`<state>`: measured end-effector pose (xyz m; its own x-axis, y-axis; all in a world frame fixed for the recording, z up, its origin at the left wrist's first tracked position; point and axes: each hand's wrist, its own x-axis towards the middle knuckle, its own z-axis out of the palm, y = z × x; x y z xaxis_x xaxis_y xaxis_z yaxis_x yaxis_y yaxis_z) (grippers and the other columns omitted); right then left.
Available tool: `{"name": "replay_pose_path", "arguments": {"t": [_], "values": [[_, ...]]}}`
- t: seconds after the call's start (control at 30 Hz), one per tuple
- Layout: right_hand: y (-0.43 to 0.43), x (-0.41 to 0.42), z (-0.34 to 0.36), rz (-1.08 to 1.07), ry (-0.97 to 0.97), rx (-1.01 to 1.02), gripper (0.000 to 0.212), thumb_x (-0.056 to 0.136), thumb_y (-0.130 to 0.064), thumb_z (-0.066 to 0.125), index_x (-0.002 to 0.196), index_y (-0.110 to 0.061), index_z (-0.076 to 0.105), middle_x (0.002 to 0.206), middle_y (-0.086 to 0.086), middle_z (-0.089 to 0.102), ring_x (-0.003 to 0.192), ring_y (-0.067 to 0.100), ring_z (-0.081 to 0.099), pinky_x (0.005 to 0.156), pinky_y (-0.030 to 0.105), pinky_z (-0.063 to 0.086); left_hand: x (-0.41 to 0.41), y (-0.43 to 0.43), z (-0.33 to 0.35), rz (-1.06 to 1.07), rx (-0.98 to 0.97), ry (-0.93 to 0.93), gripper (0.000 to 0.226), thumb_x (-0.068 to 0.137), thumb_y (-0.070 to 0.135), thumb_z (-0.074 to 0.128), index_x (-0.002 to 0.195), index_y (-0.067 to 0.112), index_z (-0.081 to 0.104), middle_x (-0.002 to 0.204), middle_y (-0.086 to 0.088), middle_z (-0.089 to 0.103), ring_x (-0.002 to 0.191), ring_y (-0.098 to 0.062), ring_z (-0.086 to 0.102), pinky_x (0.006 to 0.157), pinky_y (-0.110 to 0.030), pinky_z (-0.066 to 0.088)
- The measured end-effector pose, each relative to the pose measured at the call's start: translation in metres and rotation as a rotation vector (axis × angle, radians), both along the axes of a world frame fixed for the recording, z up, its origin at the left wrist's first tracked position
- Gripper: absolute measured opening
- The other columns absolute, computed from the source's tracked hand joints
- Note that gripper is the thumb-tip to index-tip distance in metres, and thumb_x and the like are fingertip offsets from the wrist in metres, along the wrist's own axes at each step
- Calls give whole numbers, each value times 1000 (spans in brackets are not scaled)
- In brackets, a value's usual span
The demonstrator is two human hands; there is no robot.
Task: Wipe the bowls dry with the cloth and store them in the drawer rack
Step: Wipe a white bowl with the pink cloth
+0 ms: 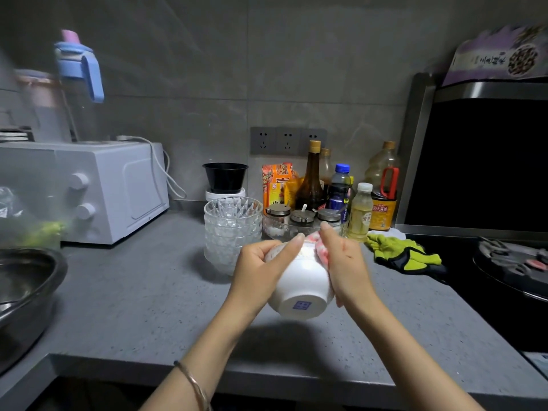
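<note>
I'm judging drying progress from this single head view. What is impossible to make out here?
Head view:
Inside of the white ceramic bowl: mouth faces away, only base and outer wall show.
The pink-patterned cloth: mostly hidden behind the right hand and bowl.
The stack of clear cut-glass bowls: count unclear; left hand covers its lower right, layers blend.
The drawer rack: outside the frame.
The blue-lidded bottle at left: motion-blurred.

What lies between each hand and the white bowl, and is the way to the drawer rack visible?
The left hand grips the white bowl directly. Only the cloth lies between the right hand and the bowl. The drawer rack is out of view, so that route cannot be judged.
</note>
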<state>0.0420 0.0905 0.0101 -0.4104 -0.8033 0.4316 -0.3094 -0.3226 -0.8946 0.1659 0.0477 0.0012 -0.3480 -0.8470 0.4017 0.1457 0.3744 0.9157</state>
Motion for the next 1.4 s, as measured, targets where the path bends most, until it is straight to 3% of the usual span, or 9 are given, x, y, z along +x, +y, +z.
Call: {"name": "replay_pose_path", "arguments": {"t": [0.13, 0.23, 0.3, 0.47, 0.63, 0.73, 0.97, 1.2, 1.4], "values": [[2, 10, -20, 67, -56, -177, 43, 96, -54, 36, 105, -24, 67, 97, -6, 70, 93, 14, 67, 72, 31, 55, 1, 0, 1, 41, 136, 166, 32, 68, 45, 73, 67, 14, 69, 67, -8, 71, 59, -22, 67, 48, -26, 49], [11, 22, -43, 57, 137, -270, 46, 99, -48, 23, 138, -37, 43, 141, -20, 41, 131, 10, 42, 104, 48, 40, 1, -4, 3, 101, 212, 275, 31, 68, 45, 71, 70, 14, 70, 69, -9, 70, 61, -23, 66, 57, -30, 48], [13, 27, -51, -32, 404, -304, 52, 101, -46, 17, 148, -27, 30, 154, -20, 21, 143, 8, 20, 117, 36, 21, -1, -5, 4, 115, 225, 298, 29, 69, 43, 68, 67, 14, 68, 68, -9, 68, 61, -23, 63, 59, -30, 47], [7, 24, -31, -235, 719, -307, 52, 102, -42, 17, 144, -21, 38, 150, -9, 34, 142, 7, 22, 115, 34, 22, -9, 0, 2, 133, 131, 255, 30, 77, 36, 66, 71, 7, 63, 70, -13, 61, 67, -20, 57, 60, -29, 45], [6, 14, -4, -26, 207, -194, 28, 102, -38, 32, 109, -39, 59, 108, -19, 62, 101, -10, 56, 85, 19, 48, -10, 6, 2, 73, 90, 244, 30, 68, 41, 66, 65, 11, 65, 60, -3, 65, 54, -14, 63, 47, -21, 47], [9, 8, 4, 92, -100, -42, 26, 101, -33, 32, 97, -32, 59, 90, -14, 62, 68, -6, 60, 49, 8, 44, -6, 4, 1, 55, 131, 268, 36, 68, 43, 76, 71, 9, 68, 68, -8, 69, 60, -23, 66, 52, -27, 48], [15, -3, 9, 10, -115, 70, 46, 101, -37, 33, 69, -15, 58, 37, -6, 53, 31, 0, 48, 29, 12, 29, 2, -5, -1, -31, 132, 101, 44, 80, 55, 63, 82, 13, 75, 88, -18, 72, 80, -22, 66, 73, -32, 48], [4, 5, -8, 70, 22, -125, 47, 96, -43, 39, 68, -16, 66, 68, 16, 67, 64, 22, 66, 48, 23, 45, -4, 5, 5, 25, 72, 134, 67, 69, 51, 65, 83, -14, 60, 74, -23, 67, 61, -26, 66, 53, -30, 47], [15, 24, -42, 97, 80, -248, 46, 98, -51, 22, 139, -42, 39, 143, -25, 38, 131, 9, 42, 95, 43, 43, -2, -4, 7, 100, 288, 355, 28, 78, 39, 68, 68, 13, 68, 68, -12, 69, 57, -25, 65, 54, -29, 48]]}}
